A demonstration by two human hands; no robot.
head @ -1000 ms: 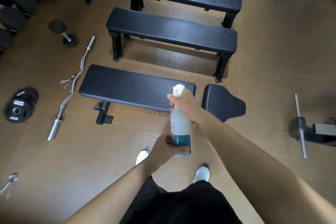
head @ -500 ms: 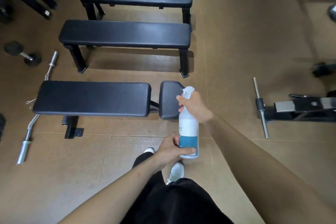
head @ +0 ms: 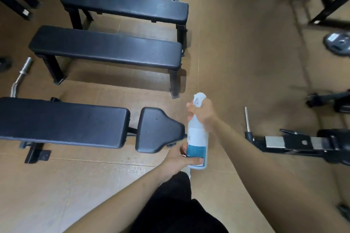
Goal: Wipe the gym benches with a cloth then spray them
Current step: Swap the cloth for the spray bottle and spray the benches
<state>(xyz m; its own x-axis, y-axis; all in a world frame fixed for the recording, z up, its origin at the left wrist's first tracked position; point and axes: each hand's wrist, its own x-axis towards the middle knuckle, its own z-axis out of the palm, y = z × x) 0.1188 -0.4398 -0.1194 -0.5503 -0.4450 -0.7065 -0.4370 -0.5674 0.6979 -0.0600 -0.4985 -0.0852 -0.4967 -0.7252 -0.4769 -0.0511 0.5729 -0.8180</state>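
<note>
Your right hand [head: 203, 112] grips the neck of the white plastic spray bottle with a blue label [head: 197, 136], and your left hand [head: 181, 159] clasps its base, holding it upright just beside the seat pad of the nearest black padded gym bench [head: 62, 121].

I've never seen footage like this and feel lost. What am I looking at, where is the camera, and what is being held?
This is a person, not a machine. The camera sits on their head, looking down at both arms. The right hand grips the trigger top of a spray bottle; the left hand steadies its base. On the gym floor stand three black benches: the nearest bench with a separate seat pad, then a middle bench and a far bench. No cloth shows.
</note>
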